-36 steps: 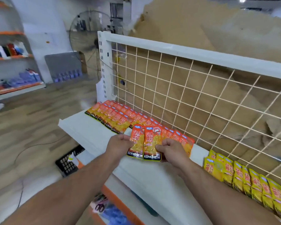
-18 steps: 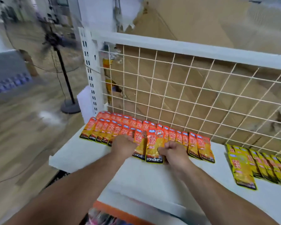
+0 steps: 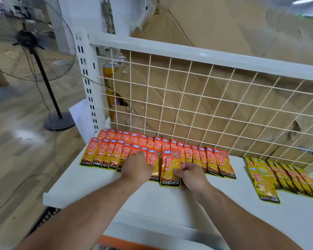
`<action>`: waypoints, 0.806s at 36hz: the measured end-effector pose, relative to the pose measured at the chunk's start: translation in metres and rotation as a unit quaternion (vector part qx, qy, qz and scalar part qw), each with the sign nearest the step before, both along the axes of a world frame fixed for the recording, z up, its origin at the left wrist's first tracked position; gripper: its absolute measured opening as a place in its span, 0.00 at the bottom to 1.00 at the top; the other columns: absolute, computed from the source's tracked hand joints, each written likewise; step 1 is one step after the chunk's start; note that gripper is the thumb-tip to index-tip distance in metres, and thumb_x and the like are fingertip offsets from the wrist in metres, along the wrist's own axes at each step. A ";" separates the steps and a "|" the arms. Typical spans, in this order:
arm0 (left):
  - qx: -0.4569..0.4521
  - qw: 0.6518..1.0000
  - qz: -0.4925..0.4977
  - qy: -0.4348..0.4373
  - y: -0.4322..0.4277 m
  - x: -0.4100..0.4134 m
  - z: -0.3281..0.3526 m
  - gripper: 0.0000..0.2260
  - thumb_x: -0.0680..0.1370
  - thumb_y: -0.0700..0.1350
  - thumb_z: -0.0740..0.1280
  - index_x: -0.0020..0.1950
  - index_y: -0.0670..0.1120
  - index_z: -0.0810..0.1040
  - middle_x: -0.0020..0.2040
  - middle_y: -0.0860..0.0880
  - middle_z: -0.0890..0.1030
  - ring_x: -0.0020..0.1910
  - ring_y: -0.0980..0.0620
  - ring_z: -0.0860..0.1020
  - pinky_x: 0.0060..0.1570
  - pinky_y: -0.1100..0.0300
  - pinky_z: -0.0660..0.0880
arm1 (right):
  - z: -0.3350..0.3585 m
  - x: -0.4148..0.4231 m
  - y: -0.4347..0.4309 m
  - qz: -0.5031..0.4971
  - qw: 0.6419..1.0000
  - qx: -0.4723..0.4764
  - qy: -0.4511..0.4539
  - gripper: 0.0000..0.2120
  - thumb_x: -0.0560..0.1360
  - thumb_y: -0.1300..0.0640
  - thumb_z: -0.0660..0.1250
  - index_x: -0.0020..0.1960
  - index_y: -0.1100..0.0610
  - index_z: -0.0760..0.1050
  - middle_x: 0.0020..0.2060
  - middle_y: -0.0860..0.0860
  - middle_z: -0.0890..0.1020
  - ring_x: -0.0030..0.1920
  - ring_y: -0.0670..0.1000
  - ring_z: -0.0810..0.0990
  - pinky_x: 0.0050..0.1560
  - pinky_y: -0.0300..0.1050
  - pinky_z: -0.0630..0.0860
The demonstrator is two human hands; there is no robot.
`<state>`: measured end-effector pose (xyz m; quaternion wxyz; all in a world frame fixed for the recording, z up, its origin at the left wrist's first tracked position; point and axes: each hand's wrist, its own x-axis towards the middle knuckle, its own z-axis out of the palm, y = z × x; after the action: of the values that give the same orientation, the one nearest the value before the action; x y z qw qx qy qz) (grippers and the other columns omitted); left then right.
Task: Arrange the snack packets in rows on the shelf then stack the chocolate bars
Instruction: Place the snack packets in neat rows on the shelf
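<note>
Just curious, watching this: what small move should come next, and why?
Probably the right hand nudges its pinched orange packet away, level with the front row: its bottom edge sits nearer than its neighbours', while the left hand rests on them.

Orange packets (image 3: 211, 159): about sixteen counted in the back row and about nine in the front, some hidden under hands. Yellow packets (image 3: 262, 179): roughly eight, row ran off frame. Hands: two, left hand (image 3: 136, 166) and right hand (image 3: 192, 175). Fan (image 3: 31, 42): one.
</note>
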<state>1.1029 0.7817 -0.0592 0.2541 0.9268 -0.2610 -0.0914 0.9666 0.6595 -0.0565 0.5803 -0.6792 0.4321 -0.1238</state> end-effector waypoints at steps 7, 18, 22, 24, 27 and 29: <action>0.003 1.000 -0.025 -0.016 0.000 0.005 -0.001 0.11 0.76 0.54 0.68 0.47 0.48 0.71 0.46 0.48 0.81 0.47 0.46 0.80 0.37 0.59 0.69 | 0.003 0.011 0.000 0.010 1.000 0.005 0.018 0.16 0.75 0.65 0.71 0.35 0.56 0.66 0.31 0.55 0.72 0.26 0.52 0.70 0.25 0.39 0.65; -0.027 0.998 -0.016 -0.047 0.012 0.009 0.010 0.09 0.79 0.52 0.66 0.51 0.47 0.74 0.45 0.49 0.82 0.45 0.47 0.81 0.37 0.58 0.71 | 0.000 0.038 -0.003 0.041 0.983 -0.112 0.139 0.09 0.72 0.60 0.70 0.34 0.59 0.77 0.29 0.54 0.78 0.30 0.56 0.78 0.31 0.50 0.77; -0.037 0.997 -0.028 -0.069 0.017 0.008 0.011 0.09 0.79 0.52 0.66 0.51 0.47 0.74 0.42 0.50 0.81 0.40 0.48 0.80 0.33 0.59 0.70 | 0.001 0.040 0.001 0.066 0.954 -0.201 0.211 0.10 0.74 0.51 0.65 0.40 0.56 0.77 0.38 0.53 0.83 0.40 0.56 0.82 0.35 0.43 0.74; -0.033 0.996 -0.030 -0.081 0.019 0.007 0.011 0.09 0.79 0.52 0.66 0.51 0.47 0.75 0.42 0.50 0.81 0.39 0.49 0.79 0.34 0.59 0.72 | -0.001 0.042 0.002 0.064 0.945 -0.224 0.228 0.11 0.76 0.48 0.62 0.42 0.55 0.75 0.42 0.53 0.83 0.43 0.56 0.82 0.38 0.43 0.74; -0.028 0.993 -0.036 -0.105 0.021 0.004 0.011 0.09 0.79 0.53 0.65 0.52 0.48 0.75 0.42 0.51 0.81 0.37 0.52 0.76 0.34 0.60 0.69 | -0.005 0.043 0.002 0.062 0.934 -0.247 0.251 0.13 0.77 0.46 0.60 0.45 0.55 0.76 0.42 0.52 0.82 0.42 0.56 0.80 0.40 0.43 0.73; -0.026 0.992 -0.043 -0.111 0.021 0.002 0.011 0.09 0.79 0.53 0.65 0.53 0.49 0.75 0.42 0.51 0.81 0.37 0.53 0.74 0.34 0.60 0.68 | -0.007 0.043 0.002 0.065 0.928 -0.257 0.262 0.15 0.77 0.45 0.60 0.48 0.56 0.77 0.44 0.53 0.83 0.43 0.57 0.81 0.40 0.43 0.74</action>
<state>1.1051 0.8029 -0.0483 0.2434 0.9120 -0.3300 0.0083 1.0099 0.6611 -0.0639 0.2593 -0.8396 0.4773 -0.0106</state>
